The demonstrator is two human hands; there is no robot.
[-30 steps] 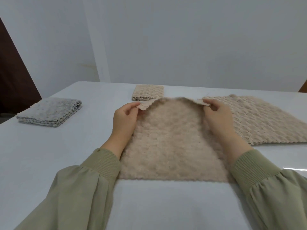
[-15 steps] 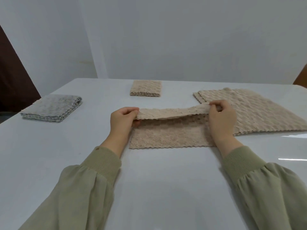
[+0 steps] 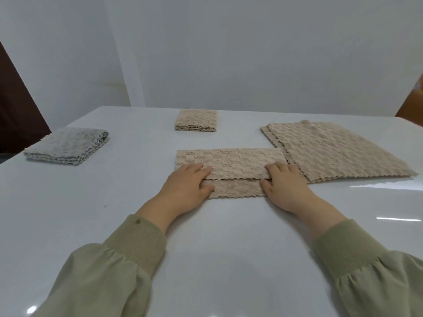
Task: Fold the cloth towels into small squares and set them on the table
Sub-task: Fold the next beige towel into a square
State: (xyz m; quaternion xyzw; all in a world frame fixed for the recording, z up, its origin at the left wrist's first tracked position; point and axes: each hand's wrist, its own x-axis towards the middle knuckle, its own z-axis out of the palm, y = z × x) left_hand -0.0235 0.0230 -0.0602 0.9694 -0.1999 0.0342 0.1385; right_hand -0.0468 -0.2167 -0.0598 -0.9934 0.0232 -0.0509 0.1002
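A beige waffle-textured towel (image 3: pixel 231 163) lies folded over on the white table (image 3: pixel 217 236), its top layer stopping short of the near scalloped edge. My left hand (image 3: pixel 185 191) holds the left end of the top layer's near edge, fingers on top and thumb beneath it on the lower layer. My right hand (image 3: pixel 286 188) holds the right end the same way. A small folded beige square (image 3: pixel 196 121) sits farther back on the table.
A stack of flat unfolded beige towels (image 3: pixel 338 154) lies at the right, touching the towel's right end. Folded grey towels (image 3: pixel 66 145) sit at the left near the table edge. A white wall stands behind the table.
Both hands carried the far edge of the towel toward me and laid it down, so the open towel is now folded over into a wide strip.
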